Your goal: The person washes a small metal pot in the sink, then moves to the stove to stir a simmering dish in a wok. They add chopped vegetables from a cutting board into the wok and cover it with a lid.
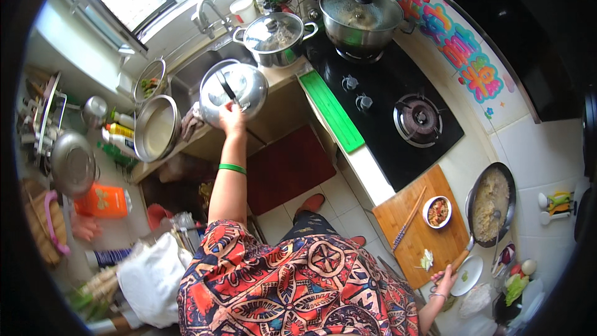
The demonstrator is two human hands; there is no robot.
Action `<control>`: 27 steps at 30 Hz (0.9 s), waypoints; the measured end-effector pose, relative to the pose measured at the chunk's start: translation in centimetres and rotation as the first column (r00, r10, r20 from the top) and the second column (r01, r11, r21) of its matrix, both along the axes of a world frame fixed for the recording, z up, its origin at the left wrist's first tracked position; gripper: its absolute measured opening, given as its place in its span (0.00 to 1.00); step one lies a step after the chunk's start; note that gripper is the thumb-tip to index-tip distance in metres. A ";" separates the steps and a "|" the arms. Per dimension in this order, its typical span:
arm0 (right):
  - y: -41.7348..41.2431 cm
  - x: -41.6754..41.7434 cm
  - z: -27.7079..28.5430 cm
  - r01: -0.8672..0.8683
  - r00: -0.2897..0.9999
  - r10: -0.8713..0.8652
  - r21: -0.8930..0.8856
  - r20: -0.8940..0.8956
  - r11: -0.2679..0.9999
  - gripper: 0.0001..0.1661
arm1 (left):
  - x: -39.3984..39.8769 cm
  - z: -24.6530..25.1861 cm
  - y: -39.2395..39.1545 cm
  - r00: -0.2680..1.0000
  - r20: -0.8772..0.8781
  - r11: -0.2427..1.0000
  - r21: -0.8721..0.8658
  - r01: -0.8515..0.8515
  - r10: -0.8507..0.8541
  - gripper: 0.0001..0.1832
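Note:
My left hand (232,117) grips the handle of a shiny domed pan lid (252,86), held up in front of the sink's near edge. A green band circles that wrist. On the far right, my right hand (445,282) is closed around the wooden handle (461,257) of a dark frying pan. Pale cooked food (487,205) fills the pan (511,182), and a metal ladle rests in it. Beside the pan lies a wooden cutting board (406,205) with a small bowl of chopped food (437,212), chopsticks (410,217) and chopped pale vegetable (426,260).
A black gas hob (373,126) carries a large lidded steamer pot (359,14) at its back burner. Another lidded pot (275,37) stands beside the sink (186,72). A steel basin (156,128) sits near the left counter's edge. A white plate (470,273) lies below the frying pan.

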State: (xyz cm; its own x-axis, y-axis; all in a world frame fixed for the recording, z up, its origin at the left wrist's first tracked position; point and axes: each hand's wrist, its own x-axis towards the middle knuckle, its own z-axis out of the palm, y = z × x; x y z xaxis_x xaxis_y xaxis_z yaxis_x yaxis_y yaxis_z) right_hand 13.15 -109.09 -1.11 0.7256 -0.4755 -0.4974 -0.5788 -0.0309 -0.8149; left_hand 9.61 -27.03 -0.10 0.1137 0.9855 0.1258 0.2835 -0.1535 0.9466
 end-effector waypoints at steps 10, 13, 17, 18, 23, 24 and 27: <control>2.1 0.5 -0.7 -0.201 0.978 0.112 -0.937 -0.175 0.287 0.30 | -1.6 -9.9 27.6 0.831 0.412 0.730 -0.422 0.537 -0.373 0.27; 3.3 -0.9 2.2 -0.115 0.993 0.014 -0.967 -0.115 0.226 0.29 | -1.5 -10.2 24.2 0.784 0.552 0.721 -0.415 0.554 -0.285 0.11; 1.5 -2.6 4.9 -0.071 0.994 -0.063 -0.979 -0.084 0.193 0.29 | 0.4 -5.5 19.9 0.837 0.492 0.816 -0.367 0.447 -0.238 0.07; 0.9 -2.5 5.2 -0.030 0.994 -0.098 -0.966 -0.057 0.257 0.28 | 0.4 -4.1 19.5 0.881 0.435 0.834 -0.406 0.375 -0.184 0.07; -1.2 0.2 7.5 0.093 0.971 0.174 -0.926 0.167 0.367 0.14 | -1.0 3.6 7.3 0.939 0.345 0.869 -0.459 0.185 -0.018 0.09; 0.5 1.0 8.4 0.049 0.959 0.227 -0.888 0.169 0.457 0.09 | -1.7 4.4 5.5 0.939 0.341 0.872 -0.449 0.193 -0.032 0.09; 6.4 2.3 9.5 -0.206 0.933 0.312 -0.441 0.181 0.873 0.02 | -1.5 6.1 -2.5 0.936 0.338 0.872 -0.426 0.242 -0.095 0.10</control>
